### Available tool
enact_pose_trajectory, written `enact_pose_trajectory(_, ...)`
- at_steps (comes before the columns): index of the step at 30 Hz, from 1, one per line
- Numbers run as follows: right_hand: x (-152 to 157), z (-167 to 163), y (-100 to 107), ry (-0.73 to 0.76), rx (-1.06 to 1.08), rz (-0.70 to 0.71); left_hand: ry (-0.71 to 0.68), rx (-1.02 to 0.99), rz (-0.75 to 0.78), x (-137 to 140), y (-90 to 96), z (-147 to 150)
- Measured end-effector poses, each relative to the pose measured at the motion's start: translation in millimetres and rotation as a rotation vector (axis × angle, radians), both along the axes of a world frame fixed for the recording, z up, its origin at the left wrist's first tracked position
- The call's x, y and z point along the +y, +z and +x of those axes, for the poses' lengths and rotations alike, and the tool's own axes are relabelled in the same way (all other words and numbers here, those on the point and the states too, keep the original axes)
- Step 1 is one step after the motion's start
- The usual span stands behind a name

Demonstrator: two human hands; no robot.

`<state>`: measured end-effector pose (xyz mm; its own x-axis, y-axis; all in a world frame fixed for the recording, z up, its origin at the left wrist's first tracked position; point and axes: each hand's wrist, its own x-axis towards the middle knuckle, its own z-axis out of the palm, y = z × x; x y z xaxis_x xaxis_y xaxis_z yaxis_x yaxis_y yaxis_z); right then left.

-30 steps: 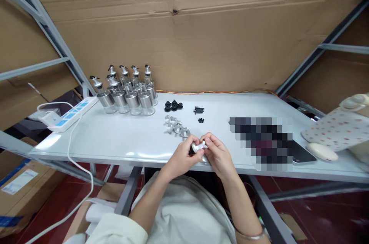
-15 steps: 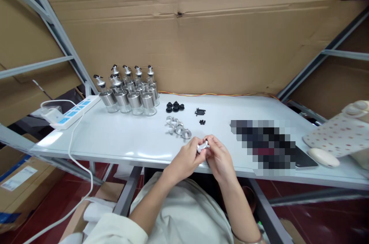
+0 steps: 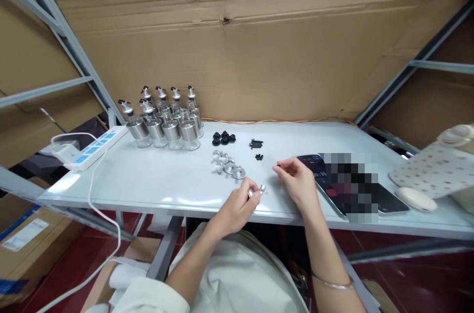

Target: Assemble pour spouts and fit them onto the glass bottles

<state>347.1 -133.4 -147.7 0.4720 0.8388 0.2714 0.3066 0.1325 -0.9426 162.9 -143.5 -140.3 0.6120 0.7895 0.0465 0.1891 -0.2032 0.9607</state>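
My left hand (image 3: 237, 207) pinches a silver pourer spout (image 3: 262, 188) over the front of the table, its narrow tip pointing right. My right hand (image 3: 298, 182) is raised to the right of it, thumb and fingertips pressed together on a small black piece (image 3: 278, 166), which is mostly hidden. Loose silver pourer caps (image 3: 239, 173) lie in a group just beyond my left hand. Behind them are several black stoppers (image 3: 224, 139). Farther right lie a few thin black levers (image 3: 256, 143) and a small cluster of tiny black parts (image 3: 259, 157).
Several glass bottles with steel sleeves (image 3: 171, 131) stand at the back left, some topped with pourers. A power strip (image 3: 98, 147) with a white cable lies at the left edge. On the right are a phone (image 3: 322, 179), a white oval object (image 3: 416, 199) and a spotted container (image 3: 429, 167).
My hands have come apart. The right one moved away to the right and forward, with a small black piece at its fingertips; the left keeps the silver spout.
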Motion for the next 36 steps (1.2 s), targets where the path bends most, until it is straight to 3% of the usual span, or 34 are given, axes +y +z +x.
enact_pose_trajectory(3,16,6,6,0.016,-0.443,-0.169,-0.001,0.022,0.011,0,1.9,-1)
enact_pose_trajectory(6,31,9,12,0.048,-0.700,-0.296,0.002,0.030,0.026,-1,2.7,-1)
enact_pose_trajectory(13,53,13,9,0.055,-0.794,-0.340,-0.005,0.045,0.050,-1,4.6,-1)
enact_pose_trajectory(20,57,13,4,0.063,-0.766,-0.310,-0.003,0.058,0.066,0,2.9,-1)
enact_pose_trajectory(30,57,14,0,0.073,-0.561,-0.243,0.007,0.078,0.100,-1,5.2,-1)
enact_pose_trajectory(36,21,-2,-10,0.109,-0.126,-0.137,0.045,0.050,0.062,-1,1.3,1)
